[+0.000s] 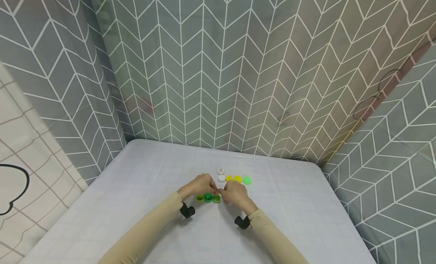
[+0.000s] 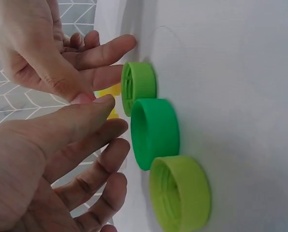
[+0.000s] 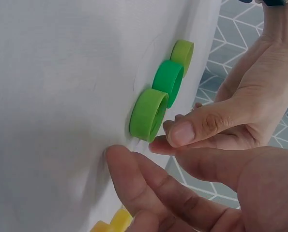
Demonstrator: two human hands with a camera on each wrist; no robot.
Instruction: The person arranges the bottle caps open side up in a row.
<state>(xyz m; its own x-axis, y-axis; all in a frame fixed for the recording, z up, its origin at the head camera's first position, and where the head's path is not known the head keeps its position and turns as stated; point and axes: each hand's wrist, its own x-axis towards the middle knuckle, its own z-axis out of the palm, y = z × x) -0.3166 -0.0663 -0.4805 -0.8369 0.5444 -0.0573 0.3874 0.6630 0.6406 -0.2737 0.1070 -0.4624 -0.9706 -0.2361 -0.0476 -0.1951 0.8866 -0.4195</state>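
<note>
Three bottle caps stand side by side on the cloth with their hollow sides up: a yellow-green cap, an emerald green cap and a light green cap. My left hand is just behind this row, thumb and fingers loosely bent, with nothing visible in them. From the right, my right hand reaches in with fingers stretched out beside the light green cap. The two thumbs meet or nearly meet near that cap; whether they touch I cannot tell.
Behind the hands lie two white caps, one bearing a red mark, two yellow caps and a bright green cap. All rest on a pale cloth-covered table. Patterned curtains enclose its back and sides.
</note>
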